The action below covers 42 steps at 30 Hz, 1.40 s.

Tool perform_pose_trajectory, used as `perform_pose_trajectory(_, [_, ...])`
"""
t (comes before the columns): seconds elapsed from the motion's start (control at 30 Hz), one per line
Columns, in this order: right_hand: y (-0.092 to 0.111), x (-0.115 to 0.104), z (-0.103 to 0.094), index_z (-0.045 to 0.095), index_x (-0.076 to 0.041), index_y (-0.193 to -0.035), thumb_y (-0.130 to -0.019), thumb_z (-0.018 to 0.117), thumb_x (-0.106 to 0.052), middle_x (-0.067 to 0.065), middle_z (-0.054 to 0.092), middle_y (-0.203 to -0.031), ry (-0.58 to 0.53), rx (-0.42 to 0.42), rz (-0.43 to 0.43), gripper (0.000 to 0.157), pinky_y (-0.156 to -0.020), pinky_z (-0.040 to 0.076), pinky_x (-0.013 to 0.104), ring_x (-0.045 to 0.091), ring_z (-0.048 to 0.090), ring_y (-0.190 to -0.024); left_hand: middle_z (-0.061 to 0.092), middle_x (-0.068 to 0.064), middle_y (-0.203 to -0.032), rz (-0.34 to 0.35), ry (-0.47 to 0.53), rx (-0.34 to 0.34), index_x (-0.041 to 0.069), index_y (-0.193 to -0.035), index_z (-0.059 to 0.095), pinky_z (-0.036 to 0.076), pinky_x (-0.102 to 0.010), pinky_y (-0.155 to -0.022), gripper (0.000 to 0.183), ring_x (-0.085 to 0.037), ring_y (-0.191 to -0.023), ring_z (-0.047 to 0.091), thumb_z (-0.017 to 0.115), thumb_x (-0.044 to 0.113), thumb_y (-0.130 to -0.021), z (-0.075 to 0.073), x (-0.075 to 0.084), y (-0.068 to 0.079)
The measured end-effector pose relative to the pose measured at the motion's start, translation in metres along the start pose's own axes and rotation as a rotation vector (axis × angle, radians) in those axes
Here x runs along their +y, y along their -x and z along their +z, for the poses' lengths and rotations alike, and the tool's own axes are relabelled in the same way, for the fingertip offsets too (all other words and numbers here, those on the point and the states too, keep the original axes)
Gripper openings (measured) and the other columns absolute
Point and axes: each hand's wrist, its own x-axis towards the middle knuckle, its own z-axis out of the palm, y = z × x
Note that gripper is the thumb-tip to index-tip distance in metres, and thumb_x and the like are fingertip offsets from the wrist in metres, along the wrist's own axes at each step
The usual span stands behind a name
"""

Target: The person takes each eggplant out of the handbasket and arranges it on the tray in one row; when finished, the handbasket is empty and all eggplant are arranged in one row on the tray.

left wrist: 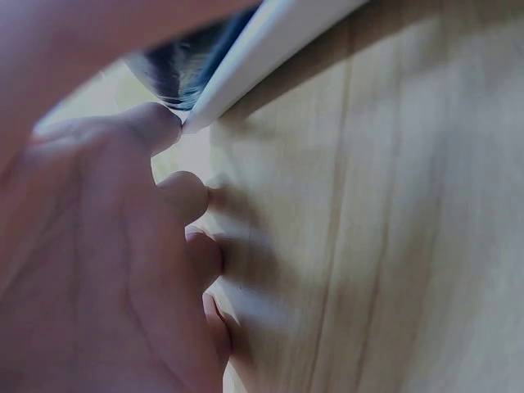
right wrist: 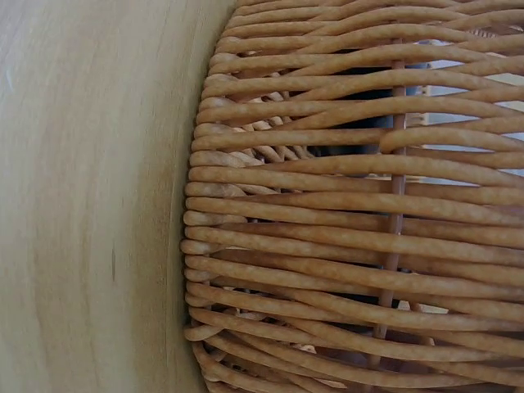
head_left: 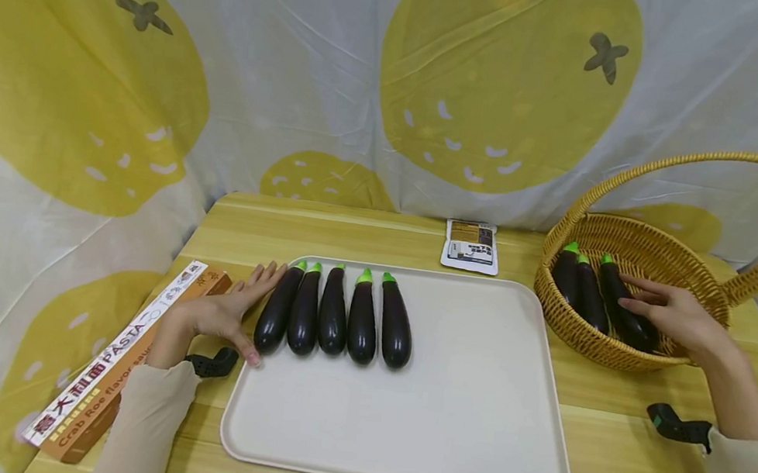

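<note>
Several dark purple eggplants with green stem ends lie in a row on the white tray (head_left: 457,417), stems toward the back. My left hand (head_left: 225,316) is spread at the tray's left edge, its straight fingers beside the leftmost eggplant (head_left: 279,311) and the thumb over the rim. In the left wrist view, its fingertips (left wrist: 184,196) are close over the wood beside the tray. My right hand (head_left: 675,317) reaches into the wicker basket (head_left: 591,343) and grips the rightmost eggplant (head_left: 626,315) there. Two more eggplants (head_left: 590,292) lie left of it. Weave hides this hand in the right wrist view.
A long pasta box (head_left: 119,363) lies slanted at the left, by the left forearm. Behind the tray is a small packet (head_left: 470,247). The basket's tall handle (head_left: 711,156) arches over the right side. A lemon-print cloth (head_left: 300,64) hangs along the back.
</note>
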Motion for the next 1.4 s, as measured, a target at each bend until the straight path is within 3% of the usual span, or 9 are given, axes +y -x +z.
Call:
perform_pose_trajectory(0.1, [0.0016, 0.0009, 0.0005, 0.018, 0.002, -0.163, -0.112, 0.043, -0.035, 0.045, 0.032, -0.155, -0.004, 0.025, 0.011, 0.068, -0.104, 0.039, 0.074, 0.064, 0.031, -0.141, -0.033, -0.024, -0.166, -0.001, -0.006, -0.001, 0.016, -0.166, -0.013, -0.024, -0.077, -0.112, 0.152, -0.049, -0.149, -0.037, 0.099, 0.024, -0.063, 0.0000, 0.0004, -0.0001])
perform_pose_trajectory(0.2, [0.0021, 0.0005, 0.0003, 0.021, 0.001, -0.163, -0.112, 0.041, -0.035, 0.045, 0.034, -0.154, 0.033, 0.049, 0.016, 0.065, -0.091, 0.051, 0.049, 0.055, 0.048, -0.129, -0.033, -0.024, -0.166, 0.000, -0.004, 0.000, 0.016, -0.166, -0.013, -0.024, -0.077, -0.112, 0.152, -0.049, -0.149, -0.037, 0.099, 0.023, -0.063, -0.0001, 0.0003, -0.0003])
perform_pose_trajectory(0.27, [0.0015, -0.0001, -0.0001, 0.022, 0.001, -0.163, -0.112, 0.042, -0.036, 0.044, 0.038, -0.151, 0.064, 0.059, 0.016, 0.065, -0.079, 0.046, 0.035, 0.037, 0.057, -0.110, -0.033, -0.024, -0.166, 0.002, -0.004, 0.002, 0.016, -0.166, -0.012, -0.024, -0.077, -0.112, 0.152, -0.049, -0.149, -0.037, 0.099, 0.023, -0.063, -0.0002, -0.0001, -0.0003])
perform_pose_trajectory(0.37, [0.0005, -0.0009, -0.0004, 0.025, 0.001, -0.162, -0.111, 0.047, -0.038, 0.044, 0.042, -0.146, 0.092, 0.072, 0.005, 0.068, -0.071, 0.040, 0.028, 0.013, 0.049, -0.089, -0.033, -0.024, -0.166, 0.002, 0.003, 0.003, 0.015, -0.166, -0.012, -0.024, -0.077, -0.112, 0.153, -0.048, -0.149, -0.037, 0.099, 0.023, -0.062, 0.0000, -0.0008, -0.0001])
perform_pose_trajectory(0.5, [0.0004, -0.0015, 0.0003, 0.029, 0.002, -0.160, -0.108, 0.054, -0.038, 0.044, 0.047, -0.143, 0.106, 0.088, -0.015, 0.070, -0.070, 0.042, 0.023, 0.015, 0.053, -0.093, -0.033, -0.023, -0.166, 0.001, 0.011, 0.003, 0.016, -0.166, -0.012, -0.025, -0.077, -0.112, 0.153, -0.047, -0.150, -0.038, 0.099, 0.022, -0.062, 0.0003, -0.0014, 0.0002])
perform_pose_trajectory(0.6, [0.0002, -0.0017, 0.0017, 0.030, 0.004, -0.160, -0.109, 0.052, -0.037, 0.044, 0.044, -0.147, 0.089, 0.076, -0.022, 0.068, -0.077, 0.048, 0.025, 0.042, 0.059, -0.113, -0.033, -0.023, -0.166, 0.002, 0.012, 0.003, 0.015, -0.166, -0.012, -0.025, -0.078, -0.111, 0.153, -0.046, -0.150, -0.038, 0.099, 0.022, -0.062, 0.0006, -0.0016, 0.0002])
perform_pose_trajectory(0.73, [-0.0001, -0.0012, 0.0021, 0.028, 0.005, -0.160, -0.111, 0.047, -0.036, 0.043, 0.033, -0.156, 0.056, 0.045, -0.020, 0.067, -0.094, 0.053, 0.047, 0.062, 0.040, -0.137, -0.033, -0.023, -0.166, 0.001, 0.012, 0.002, 0.016, -0.166, -0.012, -0.024, -0.078, -0.110, 0.153, -0.046, -0.150, -0.038, 0.099, 0.022, -0.062, 0.0006, -0.0017, 0.0002])
perform_pose_trajectory(0.93, [0.0009, 0.0011, 0.0002, 0.021, 0.006, -0.161, -0.113, 0.037, -0.029, 0.046, 0.034, -0.153, 0.016, 0.027, 0.001, 0.061, -0.104, 0.038, 0.076, 0.066, 0.033, -0.137, -0.033, -0.021, -0.167, -0.006, 0.028, 0.004, 0.017, -0.167, -0.012, -0.024, -0.080, -0.109, 0.153, -0.045, -0.150, -0.038, 0.100, 0.021, -0.062, 0.0003, -0.0013, 0.0000])
perform_pose_trajectory(1.4, [0.0004, 0.0008, 0.0009, 0.020, 0.001, -0.163, -0.111, 0.043, -0.040, 0.046, 0.033, -0.153, 0.024, 0.016, 0.006, 0.070, -0.105, 0.039, 0.076, 0.066, 0.031, -0.139, -0.033, -0.021, -0.166, -0.010, 0.027, 0.003, 0.017, -0.166, -0.013, -0.025, -0.079, -0.110, 0.154, -0.045, -0.150, -0.038, 0.100, 0.022, -0.062, 0.0004, -0.0009, 0.0001])
